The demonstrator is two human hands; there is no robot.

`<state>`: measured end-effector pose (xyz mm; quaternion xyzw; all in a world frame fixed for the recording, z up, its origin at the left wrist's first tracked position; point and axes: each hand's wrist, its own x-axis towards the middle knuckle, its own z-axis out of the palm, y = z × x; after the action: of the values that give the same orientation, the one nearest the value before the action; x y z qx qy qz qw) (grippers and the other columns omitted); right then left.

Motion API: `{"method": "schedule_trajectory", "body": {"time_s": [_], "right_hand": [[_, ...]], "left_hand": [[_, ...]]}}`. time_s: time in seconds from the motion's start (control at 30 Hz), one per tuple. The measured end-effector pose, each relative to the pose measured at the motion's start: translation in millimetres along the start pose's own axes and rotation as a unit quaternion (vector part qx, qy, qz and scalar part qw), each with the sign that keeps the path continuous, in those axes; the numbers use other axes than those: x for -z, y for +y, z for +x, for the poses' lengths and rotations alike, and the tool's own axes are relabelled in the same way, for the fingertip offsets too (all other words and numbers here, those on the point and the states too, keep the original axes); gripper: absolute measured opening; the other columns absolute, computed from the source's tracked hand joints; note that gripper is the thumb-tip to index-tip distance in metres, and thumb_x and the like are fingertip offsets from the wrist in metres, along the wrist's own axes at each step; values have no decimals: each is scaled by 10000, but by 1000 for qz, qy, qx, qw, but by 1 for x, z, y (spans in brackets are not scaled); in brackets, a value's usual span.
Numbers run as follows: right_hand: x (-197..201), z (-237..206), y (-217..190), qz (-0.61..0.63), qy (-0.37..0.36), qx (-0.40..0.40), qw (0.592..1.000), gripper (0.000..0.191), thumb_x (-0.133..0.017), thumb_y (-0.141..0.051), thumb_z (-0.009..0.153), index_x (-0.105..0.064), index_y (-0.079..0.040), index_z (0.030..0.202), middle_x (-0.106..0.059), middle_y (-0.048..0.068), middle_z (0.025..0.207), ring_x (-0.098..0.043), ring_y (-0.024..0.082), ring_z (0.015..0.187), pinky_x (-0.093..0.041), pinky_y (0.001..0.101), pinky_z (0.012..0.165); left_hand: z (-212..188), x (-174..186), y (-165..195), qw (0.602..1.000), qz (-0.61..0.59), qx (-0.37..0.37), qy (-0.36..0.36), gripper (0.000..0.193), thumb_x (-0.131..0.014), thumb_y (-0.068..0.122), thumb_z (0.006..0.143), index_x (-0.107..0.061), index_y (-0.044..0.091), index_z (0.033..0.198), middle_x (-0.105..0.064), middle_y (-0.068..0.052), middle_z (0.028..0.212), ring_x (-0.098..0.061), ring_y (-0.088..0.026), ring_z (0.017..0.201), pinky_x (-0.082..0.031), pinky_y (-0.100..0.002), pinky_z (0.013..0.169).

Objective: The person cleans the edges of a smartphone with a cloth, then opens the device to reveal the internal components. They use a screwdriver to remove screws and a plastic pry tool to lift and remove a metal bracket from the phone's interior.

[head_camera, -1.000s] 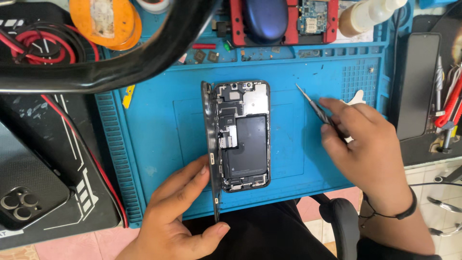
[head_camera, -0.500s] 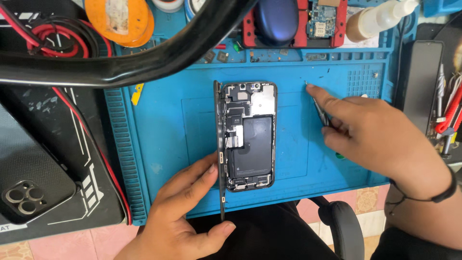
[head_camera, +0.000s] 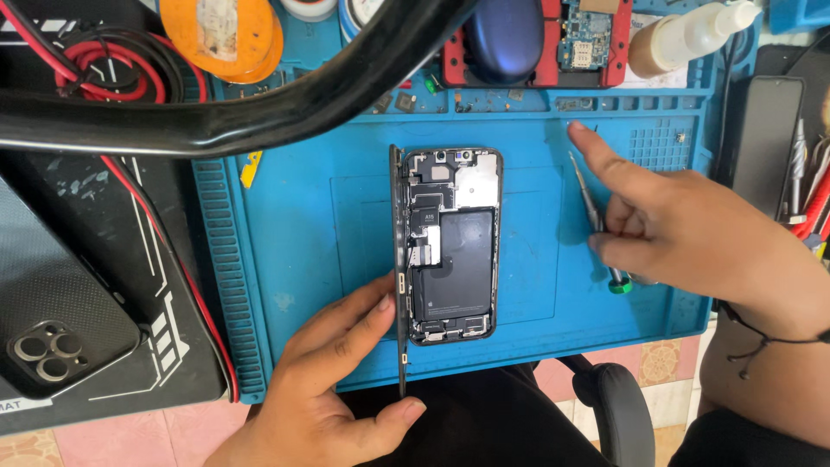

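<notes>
Head view: the left hand (head_camera: pixel 333 389) pinches the lifted screen panel (head_camera: pixel 399 268), standing on edge beside the opened phone (head_camera: pixel 454 244). Just right of those fingers the phone lies flat on the blue mat (head_camera: pixel 294 233), long axis running away from the person, dark battery and metal shields exposed. Further right, the right hand (head_camera: pixel 683 229) grips a thin screwdriver (head_camera: pixel 592 216), forefinger extended. Beyond it, a red holder (head_camera: pixel 545 65) clamps a circuit board (head_camera: pixel 581 39).

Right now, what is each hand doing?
Left hand: holding the opened phone's screen panel upright on edge.
Right hand: gripping a thin tool, index finger pointing at the blue mat.
</notes>
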<state>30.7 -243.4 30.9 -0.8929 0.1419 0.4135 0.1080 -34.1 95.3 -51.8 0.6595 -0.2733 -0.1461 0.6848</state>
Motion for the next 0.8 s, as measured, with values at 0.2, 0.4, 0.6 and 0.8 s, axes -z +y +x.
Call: {"method": "schedule_trajectory", "body": {"time_s": [0.2, 0.4, 0.6, 0.8], "right_hand": [[-19, -16, 37, 94, 120, 152, 977, 695, -770, -137, 791, -533, -138, 1444, -666, 62, 791, -692, 176, 712, -544, 315, 665], [-14, -29, 44, 17, 171, 218, 961, 407, -675, -100, 910, -687, -41, 1313, -707, 75, 894, -678, 172, 736, -532, 303, 647], [-9, -34, 22, 40, 284, 247, 926, 333, -742, -115, 869, -699, 31, 1164, -696, 157, 946, -680, 203, 694, -537, 331, 627], [6, -43, 2, 54, 292, 299, 907, 232, -662, -126, 946, -655, 30, 1118, -681, 166, 1079, -710, 178, 834, -562, 282, 744]], "left_hand": [[1, 1, 2, 1000, 8, -2, -3, 887, -860, 173, 854, -402, 94, 1609, -462, -273, 1639, -526, -410, 1537, -435, -487, 1277], [2, 0, 0, 999, 29, -10, 14, 846, -858, 207, 864, -436, 87, 1587, -480, -267, 1624, -577, -396, 1499, -487, -453, 1247], [0, 1, 0, 1000, 18, -9, 11, 848, -859, 187, 861, -440, 89, 1592, -486, -266, 1629, -580, -380, 1457, -483, -428, 1208], [-1, 1, 1, 1000, 28, 5, 11, 850, -872, 200, 830, -468, 77, 1567, -511, -277, 1593, -601, -390, 1469, -492, -449, 1226]]}}
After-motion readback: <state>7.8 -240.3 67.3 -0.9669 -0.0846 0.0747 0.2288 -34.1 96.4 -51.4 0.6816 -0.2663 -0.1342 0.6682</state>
